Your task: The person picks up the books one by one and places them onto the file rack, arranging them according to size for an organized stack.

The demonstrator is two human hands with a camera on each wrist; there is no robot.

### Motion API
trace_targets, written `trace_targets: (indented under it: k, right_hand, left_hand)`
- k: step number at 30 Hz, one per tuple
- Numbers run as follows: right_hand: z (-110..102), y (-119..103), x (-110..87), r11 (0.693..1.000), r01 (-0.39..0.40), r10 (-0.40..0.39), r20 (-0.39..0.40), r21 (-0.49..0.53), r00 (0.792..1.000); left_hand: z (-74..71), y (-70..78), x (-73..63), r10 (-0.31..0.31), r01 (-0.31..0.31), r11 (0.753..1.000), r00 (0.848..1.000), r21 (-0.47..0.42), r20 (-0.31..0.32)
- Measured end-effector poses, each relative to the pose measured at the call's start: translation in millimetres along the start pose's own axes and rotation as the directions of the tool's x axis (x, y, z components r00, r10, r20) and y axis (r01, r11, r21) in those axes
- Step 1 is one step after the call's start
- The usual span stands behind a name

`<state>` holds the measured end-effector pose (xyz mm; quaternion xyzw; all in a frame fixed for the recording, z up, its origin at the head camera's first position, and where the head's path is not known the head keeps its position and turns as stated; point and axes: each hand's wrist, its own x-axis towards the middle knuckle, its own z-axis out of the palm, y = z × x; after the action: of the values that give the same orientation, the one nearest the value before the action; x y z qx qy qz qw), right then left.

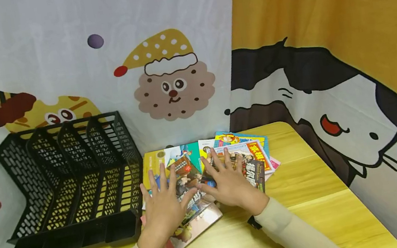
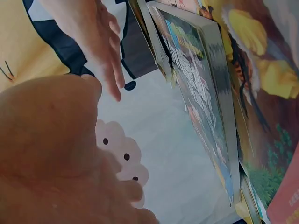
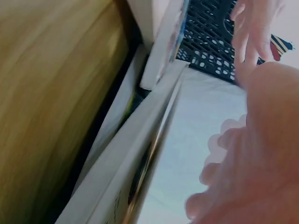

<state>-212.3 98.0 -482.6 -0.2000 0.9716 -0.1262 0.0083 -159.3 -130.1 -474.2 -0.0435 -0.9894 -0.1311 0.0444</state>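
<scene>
Several books and comics lie in a loose, overlapping pile on the wooden table. My left hand point(image 1: 163, 212) is spread flat above a dark-covered book point(image 1: 188, 180), with a pinkish book point(image 1: 202, 224) under that one. To its right, my right hand point(image 1: 229, 184) spreads its fingers over another dark book point(image 1: 256, 171) and one with a red-and-yellow title point(image 1: 260, 155). The thumbs come close together in the head view. In the left wrist view a gap shows between the left hand point(image 2: 51, 154) and the thick book point(image 2: 191, 88). The right hand point(image 3: 261, 168) likewise appears apart from the books.
A black mesh file rack point(image 1: 72, 236) with upright dividers and front trays stands left of the pile. Behind the table point(image 1: 306, 211) hangs a printed cloth point(image 1: 164, 8) with cartoon figures. Yellow-green point(image 1: 152, 158) and blue-edged point(image 1: 241, 135) books stick out at the back.
</scene>
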Motion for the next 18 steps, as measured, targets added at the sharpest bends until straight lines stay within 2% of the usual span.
trace_targets:
  k: [2,4,7,9,11,14,18]
  right_hand:
    - [-3,2,1.3,1.000,0.015,-0.014,-0.034,0.011,0.999]
    - [-7,4,2.9,0.999,0.030,-0.027,-0.098,0.028,0.995]
    - [-12,9,5.1,0.996,0.075,-0.059,-0.240,0.056,0.969]
    - [-17,14,6.3,0.993,0.092,-0.063,-0.312,0.079,0.948]
    - [-22,20,6.3,0.990,0.090,-0.048,-0.340,0.111,0.939]
    - [-26,34,3.8,0.988,0.034,0.015,-0.314,0.152,0.949]
    - [-29,60,-5.0,0.984,-0.077,0.115,-0.243,0.162,0.963]
  left_hand:
    - [-0.3,-0.6,0.8,0.008,-0.009,1.000,0.999,-0.007,-0.036]
    - [-1.2,-0.8,1.5,0.029,-0.031,0.999,0.994,-0.015,-0.105]
    - [-3.6,-0.4,3.4,0.067,-0.074,0.997,0.970,-0.024,-0.232]
    - [-4.8,0.3,5.1,0.081,-0.094,0.995,0.956,-0.035,-0.283]
    - [-5.0,1.9,6.8,0.078,-0.100,0.993,0.953,-0.061,-0.294]
    - [-3.0,7.6,9.0,0.074,-0.104,0.990,0.960,-0.097,-0.269]
    - [2.1,21.5,11.5,0.137,-0.163,0.982,0.964,-0.096,-0.227]
